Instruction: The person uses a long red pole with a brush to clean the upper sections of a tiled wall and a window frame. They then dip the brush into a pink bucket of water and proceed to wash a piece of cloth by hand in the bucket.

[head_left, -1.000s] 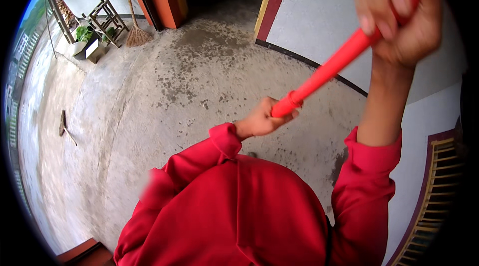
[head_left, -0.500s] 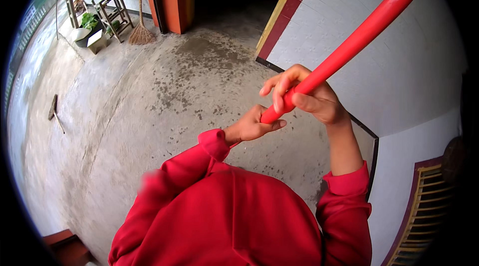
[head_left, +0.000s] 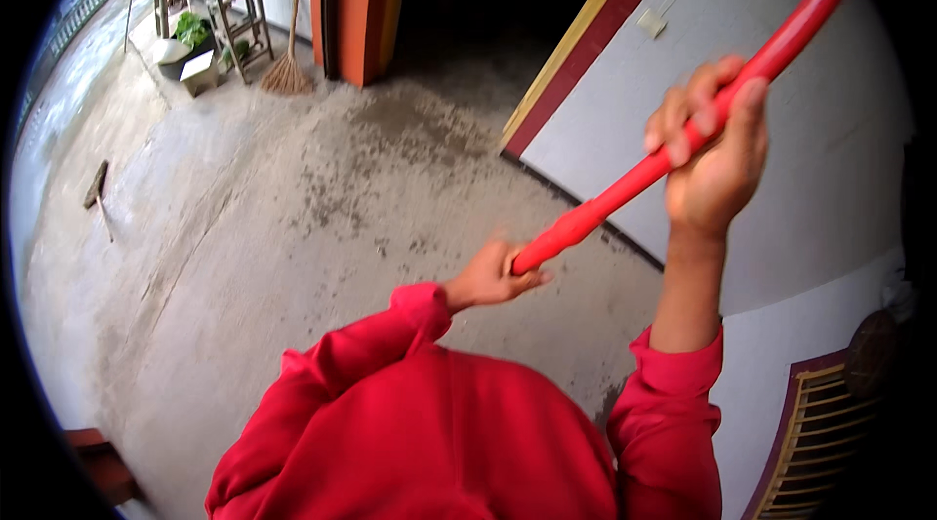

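A long, smooth red pole (head_left: 628,190) slants across my front, its low end at my left and its far end rising out of view at the upper right. My left hand (head_left: 486,276) is closed round the low end, in front of my red-sleeved body. Farther up the shaft, my right hand (head_left: 717,154) is wrapped round the pole, with its fingers over the top and thumb on the near side. What the pole's upper end carries, if anything, is outside the picture.
Along the right runs a pale wall (head_left: 815,159), with a slatted window (head_left: 820,427) low down. A dark doorway with an orange post (head_left: 353,13) lies ahead. At the far left, a straw broom (head_left: 288,76) leans near a wooden frame (head_left: 239,27). A short-handled tool (head_left: 96,186) lies on the concrete floor (head_left: 224,286).
My right hand has slid up the pole, away from my left hand, and its fingers have closed tighter. The left hand, still on the low end, is slightly lower.
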A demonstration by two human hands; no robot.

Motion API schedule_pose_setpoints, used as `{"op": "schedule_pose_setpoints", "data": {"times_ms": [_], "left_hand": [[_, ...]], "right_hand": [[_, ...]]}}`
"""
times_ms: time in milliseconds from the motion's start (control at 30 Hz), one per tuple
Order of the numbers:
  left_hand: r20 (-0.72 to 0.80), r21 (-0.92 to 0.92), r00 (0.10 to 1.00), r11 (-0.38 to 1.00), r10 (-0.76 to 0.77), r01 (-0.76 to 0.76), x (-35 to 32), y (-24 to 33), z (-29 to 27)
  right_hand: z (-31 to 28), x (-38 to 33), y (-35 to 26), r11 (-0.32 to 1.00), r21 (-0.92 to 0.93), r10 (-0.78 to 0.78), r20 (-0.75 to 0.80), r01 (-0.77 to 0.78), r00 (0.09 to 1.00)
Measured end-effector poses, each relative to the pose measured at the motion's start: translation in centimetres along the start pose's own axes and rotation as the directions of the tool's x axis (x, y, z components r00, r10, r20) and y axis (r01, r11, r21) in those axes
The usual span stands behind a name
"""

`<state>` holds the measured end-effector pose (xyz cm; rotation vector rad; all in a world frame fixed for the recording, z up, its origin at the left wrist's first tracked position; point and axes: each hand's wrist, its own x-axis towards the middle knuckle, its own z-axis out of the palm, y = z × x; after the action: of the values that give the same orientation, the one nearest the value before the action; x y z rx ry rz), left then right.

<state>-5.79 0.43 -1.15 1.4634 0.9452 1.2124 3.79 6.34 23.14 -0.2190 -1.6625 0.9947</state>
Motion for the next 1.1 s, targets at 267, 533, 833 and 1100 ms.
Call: {"op": "schedule_pose_setpoints", "data": {"times_ms": [267,533,833,1100], "left_hand": [[-0.289,0.033,0.953,0.994,-0.088,0.102,-1.4,-1.3,-2.7],[-0.243,-0.051,0.956,0.981,0.168,-0.185,5.3,18.3,-6.2],[-0.009,-0.017,0.918,0.918,0.396,-0.396,8.2,27.2,-9.2],[-0.019,0.344,0.894,0.843,0.448,-0.415,1.6,8.5,-15.6]], "right_hand": [[1.3,-4.8,6.9,0.978,0.033,0.203,0.073,-0.206,0.976],[0.4,-27.8,25.7,0.666,-0.072,0.733,0.252,-0.743,0.632],[7.6,-27.5,29.8,0.595,0.104,0.8,0.011,-0.797,0.599],[9.3,-12.9,18.2,0.846,0.239,0.49,0.003,-0.477,0.872]]}}
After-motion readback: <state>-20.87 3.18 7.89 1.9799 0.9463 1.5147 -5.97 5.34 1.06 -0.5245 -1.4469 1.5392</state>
